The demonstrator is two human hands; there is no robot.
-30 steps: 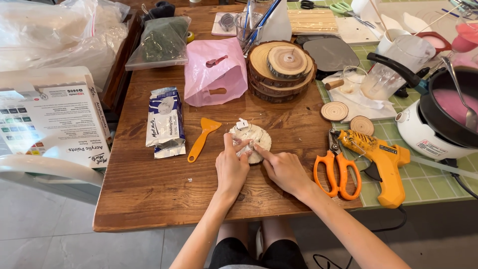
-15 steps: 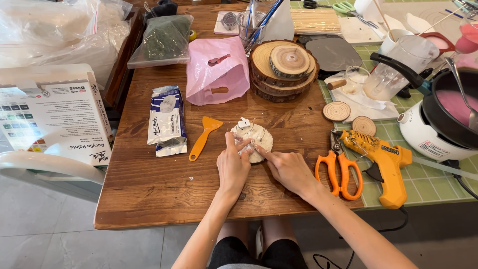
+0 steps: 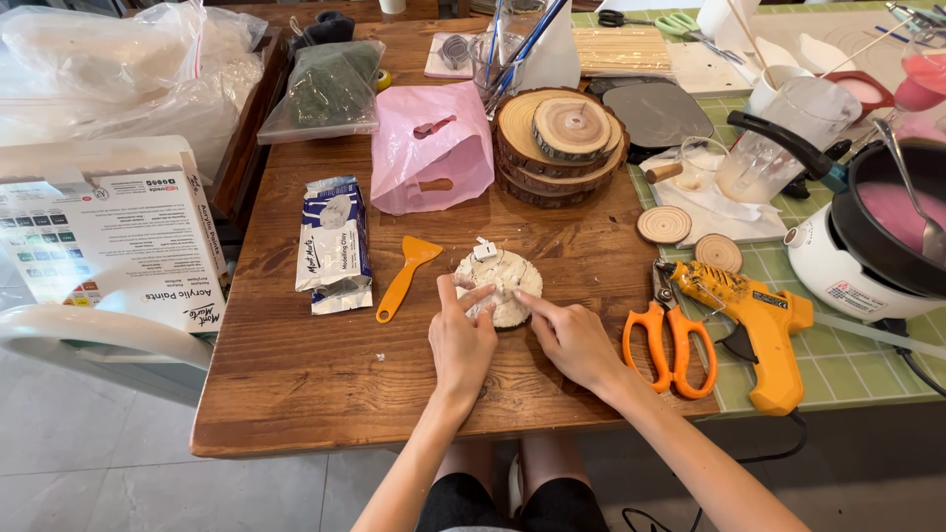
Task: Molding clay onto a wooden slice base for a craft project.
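**Both hands working white clay on the wood slice**

Your left hand (image 3: 461, 340) and right hand (image 3: 572, 340) meet over the wood slice (image 3: 501, 286), which lies flat on the table (image 3: 296, 374) just ahead of your fingers. Left thumb and forefinger are pinched narrow on a bit of white clay (image 3: 485, 296) at the slice's near edge; the right forefinger is stretched out, its tip pressing the clay from the other side, the remaining fingers curled loose and holding nothing.

Compared with a second ago, little has shifted. The slice sits on the same spot, and both hands have stayed on it; your right forefinger has crept slightly further in toward the pinch. I read that as fine shaping going on in place, not a lift or a move.

Just left of the pinch lies the orange scraper (image 3: 406, 279), apart from the slice, and beyond it the clay packet (image 3: 333, 243). Right of your right hand, near but not touching, are the orange scissors (image 3: 672, 345) and the yellow glue gun (image 3: 754, 320). Past the slice, well apart, stand the pink bag (image 3: 434, 148) and a stack of wood rounds (image 3: 560, 143). A small white lump (image 3: 485, 249) sits on the slice's far edge, untouched.
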